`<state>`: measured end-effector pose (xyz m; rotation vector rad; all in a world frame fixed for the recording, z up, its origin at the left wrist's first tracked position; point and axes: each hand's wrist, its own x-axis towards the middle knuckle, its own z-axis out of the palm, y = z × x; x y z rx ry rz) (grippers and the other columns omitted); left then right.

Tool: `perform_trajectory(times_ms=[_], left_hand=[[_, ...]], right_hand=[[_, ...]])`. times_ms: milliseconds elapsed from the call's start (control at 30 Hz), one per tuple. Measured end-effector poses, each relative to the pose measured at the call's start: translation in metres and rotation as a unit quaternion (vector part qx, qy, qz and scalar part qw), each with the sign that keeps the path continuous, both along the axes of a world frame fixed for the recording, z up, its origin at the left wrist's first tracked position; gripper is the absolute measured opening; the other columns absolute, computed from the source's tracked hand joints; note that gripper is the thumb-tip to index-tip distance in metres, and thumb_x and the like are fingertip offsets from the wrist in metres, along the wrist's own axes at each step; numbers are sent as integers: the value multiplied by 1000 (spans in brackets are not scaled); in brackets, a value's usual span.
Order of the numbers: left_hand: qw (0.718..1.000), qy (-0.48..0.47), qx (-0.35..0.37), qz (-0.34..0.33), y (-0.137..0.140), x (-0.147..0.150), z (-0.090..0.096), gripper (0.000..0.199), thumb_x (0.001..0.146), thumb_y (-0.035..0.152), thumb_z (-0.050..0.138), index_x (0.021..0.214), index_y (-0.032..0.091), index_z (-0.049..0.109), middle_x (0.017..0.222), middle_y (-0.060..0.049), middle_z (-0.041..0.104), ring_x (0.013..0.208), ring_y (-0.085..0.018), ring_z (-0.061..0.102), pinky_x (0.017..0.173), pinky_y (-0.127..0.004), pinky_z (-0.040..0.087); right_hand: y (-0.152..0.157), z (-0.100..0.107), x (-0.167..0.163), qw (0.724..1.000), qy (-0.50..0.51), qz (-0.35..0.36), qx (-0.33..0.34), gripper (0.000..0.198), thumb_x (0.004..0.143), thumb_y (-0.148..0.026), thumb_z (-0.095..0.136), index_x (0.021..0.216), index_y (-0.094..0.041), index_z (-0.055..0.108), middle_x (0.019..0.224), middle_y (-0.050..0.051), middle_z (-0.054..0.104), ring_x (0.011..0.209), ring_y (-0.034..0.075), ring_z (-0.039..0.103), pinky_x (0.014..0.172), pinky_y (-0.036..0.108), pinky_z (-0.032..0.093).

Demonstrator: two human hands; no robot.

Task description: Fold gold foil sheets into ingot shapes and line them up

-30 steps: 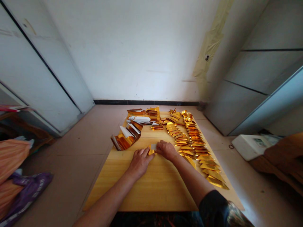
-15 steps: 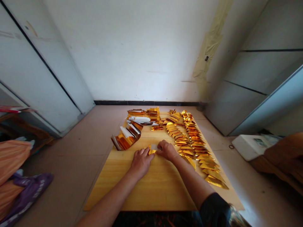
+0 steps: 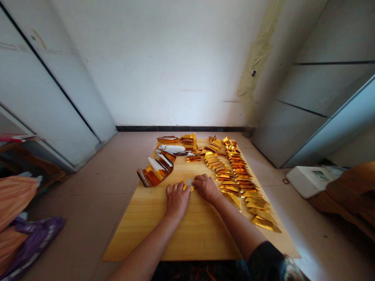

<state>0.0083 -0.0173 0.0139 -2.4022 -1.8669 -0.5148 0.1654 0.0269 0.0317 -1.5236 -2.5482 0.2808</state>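
A small sheet of gold foil paper [image 3: 189,182], its pale back partly showing, lies on the wooden board between my hands. My left hand [image 3: 177,200] presses its fingers on the left side of the sheet. From the other side, my right hand [image 3: 207,188] grips the right edge with bent fingers. Much of the paper is hidden under the fingertips. To the right, folded gold paper pieces [image 3: 243,177] overlap in long rows. Loose stacks of gold-and-white foil sheets [image 3: 155,171] stand curled at the board's far left.
The wooden board [image 3: 140,234] rests low over a tiled floor, near a white wall [image 3: 175,70]. Grey cabinets [image 3: 328,89] stand on both sides. A white box [image 3: 307,181] is at the right, and an orange and purple bag [image 3: 32,242] at the left.
My left hand has turned more upright, its fingers spreading over the paper. The right hand has flattened slightly, and less of the paper's pale back shows.
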Motion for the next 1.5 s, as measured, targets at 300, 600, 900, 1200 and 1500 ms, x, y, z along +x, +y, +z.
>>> perform_trajectory(times_ms=[300,600,900,1200,1500], left_hand=[[988,-75,-41,-127,26,-28,-8,25,76,7,47,89,23,61,125,-5,60,123,-23,48,107,-54,25],[978,-105,-23,-180,39,-40,-9,23,77,5,48,85,21,63,115,-4,66,110,-18,58,95,-38,42],[980,-111,-33,-161,34,-43,-12,25,81,7,43,85,23,63,117,-3,66,111,-17,58,97,-40,40],[979,-117,-85,-145,26,-42,-2,21,76,10,45,81,23,60,126,-4,61,121,-19,51,104,-48,29],[974,-115,-114,-158,28,-46,-3,7,78,22,52,81,22,58,131,-5,57,124,-22,47,106,-52,25]], right_hand=[[-31,4,-10,999,-35,19,19,19,87,-22,50,98,-21,65,120,7,56,110,23,43,85,35,35],[-42,7,-15,999,-22,35,-3,18,85,-25,53,98,-23,64,105,6,61,101,22,47,83,34,34],[-27,-10,1,996,46,80,0,23,86,-30,57,108,-28,64,107,4,61,99,19,48,83,31,31],[-25,-28,-2,992,87,75,53,18,88,-28,56,103,-29,67,106,4,59,99,17,49,83,31,29],[-16,-26,-6,992,109,51,35,16,90,-28,55,97,-27,69,108,4,61,99,17,51,81,30,30]])
